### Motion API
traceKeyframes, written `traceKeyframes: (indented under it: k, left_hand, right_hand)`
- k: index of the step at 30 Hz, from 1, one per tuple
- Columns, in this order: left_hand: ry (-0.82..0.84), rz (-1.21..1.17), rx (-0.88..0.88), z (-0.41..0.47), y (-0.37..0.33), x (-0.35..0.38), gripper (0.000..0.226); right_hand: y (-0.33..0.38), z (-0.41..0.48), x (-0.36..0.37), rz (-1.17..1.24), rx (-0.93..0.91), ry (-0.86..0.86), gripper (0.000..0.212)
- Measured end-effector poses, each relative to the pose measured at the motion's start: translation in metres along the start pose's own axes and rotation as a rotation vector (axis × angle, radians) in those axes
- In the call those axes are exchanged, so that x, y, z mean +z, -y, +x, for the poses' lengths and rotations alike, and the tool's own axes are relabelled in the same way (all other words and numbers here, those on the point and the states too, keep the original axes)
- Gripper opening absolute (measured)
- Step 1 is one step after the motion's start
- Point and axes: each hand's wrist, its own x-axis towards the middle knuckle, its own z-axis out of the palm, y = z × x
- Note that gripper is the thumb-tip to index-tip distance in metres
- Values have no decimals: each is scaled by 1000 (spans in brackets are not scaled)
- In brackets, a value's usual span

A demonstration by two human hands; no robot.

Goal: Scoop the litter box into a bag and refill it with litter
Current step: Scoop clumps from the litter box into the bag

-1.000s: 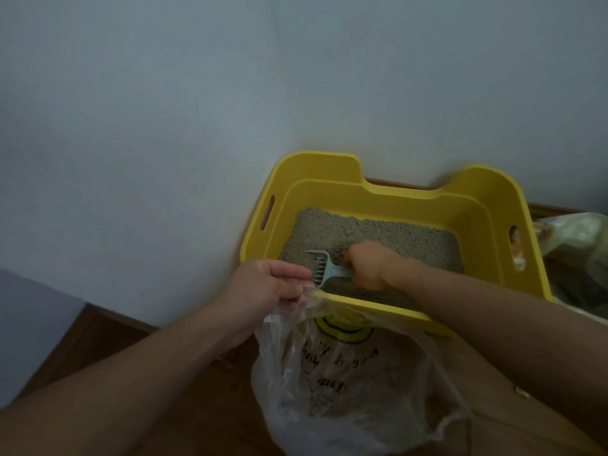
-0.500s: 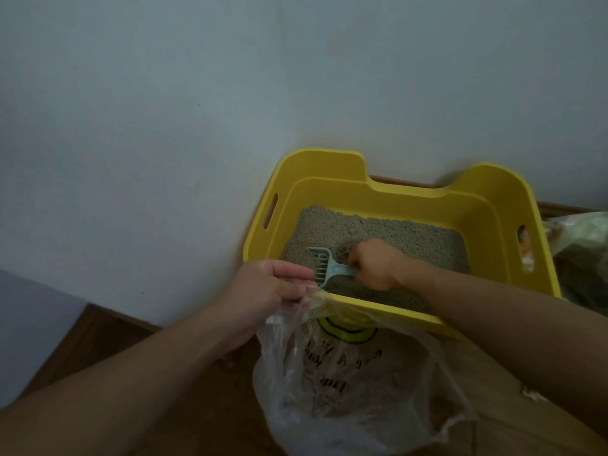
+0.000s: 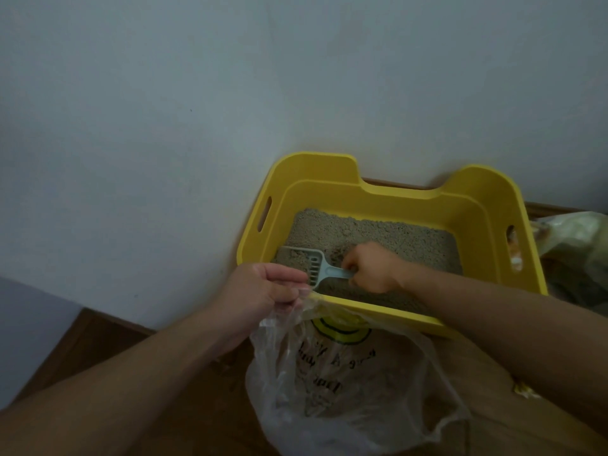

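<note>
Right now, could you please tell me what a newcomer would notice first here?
The yellow box against the wall, holding grey litter, stands out first. Inside it, the right hand grips a pale scoop. In front, the left hand holds a clear bag by its rim.

Yellow litter box (image 3: pixel 388 205) on wooden floor (image 3: pixel 88 337)

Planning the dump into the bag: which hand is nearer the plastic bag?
Left. The left hand pinches the rim of the plastic bag at its upper left; the right hand is inside the litter box, gripping the scoop.
</note>
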Motion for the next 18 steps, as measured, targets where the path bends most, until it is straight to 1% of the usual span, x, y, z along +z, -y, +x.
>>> traceKeyframes:
  k: [11,18]
  left_hand:
    - [-6,0,13,2,1,1,25]
    - [4,24,24,3,3,-1,25]
  right_hand:
    - [4,6,1,-5,73,39,23]
    - [0,4,-2,8,44,21,20]
